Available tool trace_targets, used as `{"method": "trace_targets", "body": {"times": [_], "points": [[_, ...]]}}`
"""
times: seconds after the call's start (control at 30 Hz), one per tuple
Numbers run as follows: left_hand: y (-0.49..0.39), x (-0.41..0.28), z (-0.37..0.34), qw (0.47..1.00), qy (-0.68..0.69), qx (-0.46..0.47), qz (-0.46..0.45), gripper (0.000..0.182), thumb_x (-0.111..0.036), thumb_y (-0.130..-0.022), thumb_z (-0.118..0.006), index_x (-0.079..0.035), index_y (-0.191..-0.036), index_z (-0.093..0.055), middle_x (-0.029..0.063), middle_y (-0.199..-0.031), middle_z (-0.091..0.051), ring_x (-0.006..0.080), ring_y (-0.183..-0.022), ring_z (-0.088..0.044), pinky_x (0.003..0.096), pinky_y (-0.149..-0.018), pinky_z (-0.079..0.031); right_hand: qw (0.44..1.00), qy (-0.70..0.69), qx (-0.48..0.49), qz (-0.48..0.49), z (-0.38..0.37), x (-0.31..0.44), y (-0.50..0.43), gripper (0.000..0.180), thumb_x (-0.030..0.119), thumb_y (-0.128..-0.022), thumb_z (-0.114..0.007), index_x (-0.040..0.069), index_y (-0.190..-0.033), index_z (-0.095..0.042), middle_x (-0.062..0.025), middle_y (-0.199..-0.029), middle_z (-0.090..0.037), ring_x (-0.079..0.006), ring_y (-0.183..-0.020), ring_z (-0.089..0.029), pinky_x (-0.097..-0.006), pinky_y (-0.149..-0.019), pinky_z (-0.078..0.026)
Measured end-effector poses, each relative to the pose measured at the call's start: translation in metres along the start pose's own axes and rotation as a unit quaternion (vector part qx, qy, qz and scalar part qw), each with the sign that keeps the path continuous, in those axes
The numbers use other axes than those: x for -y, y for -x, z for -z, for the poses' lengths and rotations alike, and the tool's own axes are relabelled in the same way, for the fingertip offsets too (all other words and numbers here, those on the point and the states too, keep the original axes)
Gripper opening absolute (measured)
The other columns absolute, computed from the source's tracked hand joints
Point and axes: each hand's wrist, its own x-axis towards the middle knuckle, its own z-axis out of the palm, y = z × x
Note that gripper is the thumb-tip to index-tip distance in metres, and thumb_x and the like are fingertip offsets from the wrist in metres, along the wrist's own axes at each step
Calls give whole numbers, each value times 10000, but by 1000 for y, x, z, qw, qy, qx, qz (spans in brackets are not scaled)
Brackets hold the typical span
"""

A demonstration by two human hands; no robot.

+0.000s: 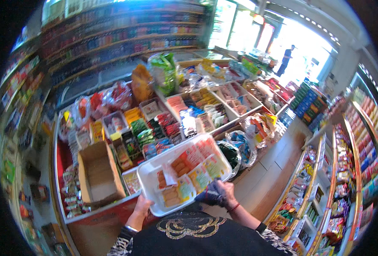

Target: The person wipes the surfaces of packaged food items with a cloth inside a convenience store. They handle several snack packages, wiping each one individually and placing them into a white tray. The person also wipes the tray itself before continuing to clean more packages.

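A white plastic tray (149, 179) is held tilted in front of my body. Flat packets of food (198, 177), with orange, brown and pale green contents, lie inside it, and its left end shows bare plastic. My left hand (141, 207) grips the tray's near left corner. At the near right side, my right hand (228, 192) clutches a bunched dark cloth (210, 193) against the tray's rim. Just left of the tray, an open cardboard box (99, 179) stands in the display case, with no goods visible in it.
The red-sided display case (99, 211) holds packaged goods and a bag of leafy greens (164, 72). Plastic bags (245, 147) bulge beyond the tray. Stocked shelves (332, 192) line the right of the tiled aisle (275, 169). A person (285, 60) stands near the bright doorway.
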Motion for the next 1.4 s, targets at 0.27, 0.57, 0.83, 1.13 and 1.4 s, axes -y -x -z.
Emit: {"method": "trace_targets", "body": {"times": [0.27,0.57,0.83,1.13,1.4], "points": [[-7,-73,17,965,257,-35,-22,523,-84,-812,-655,-20,-1298,-474,114,-1174,-604,243,-1041,-605,390,-911,-503,970,-143,154,123,-56,134,6,214,166,-945,-570,24,-814,-661,-11,-763,-631,-91,-624,-577,-246,-565,-487],[-73,-114,115,890,298,-256,-232,625,-279,-968,-465,-68,-1505,-224,117,-1473,-377,239,-1270,-453,356,-1047,-370,941,51,201,268,-203,206,-22,335,277,-891,-653,-42,-797,-690,-22,-686,-643,-92,-577,-570,-240,-532,-441],[-90,-79,204,901,324,-216,-192,596,-308,-969,-470,-73,-1483,-279,115,-1448,-410,228,-1255,-465,344,-1041,-373,908,260,114,307,-344,199,13,499,451,-762,-671,-37,-656,-670,-124,-539,-609,-186,-496,-572,-348,-521,-446],[-136,-56,256,835,488,-53,-248,551,-326,-966,-481,-78,-1445,-369,114,-1400,-471,216,-1231,-486,341,-1029,-386,777,401,137,465,-392,202,70,470,455,-777,-568,2,-715,-677,-247,-714,-638,-401,-709,-655,-464,-695,-498],[-139,-9,270,857,458,-30,-235,488,-322,-961,-506,-86,-1388,-472,105,-1310,-552,197,-1193,-515,340,-995,-414,783,285,35,552,-411,164,37,351,349,-765,-601,18,-649,-610,-164,-723,-631,-374,-694,-620,-451,-645,-476]]}}
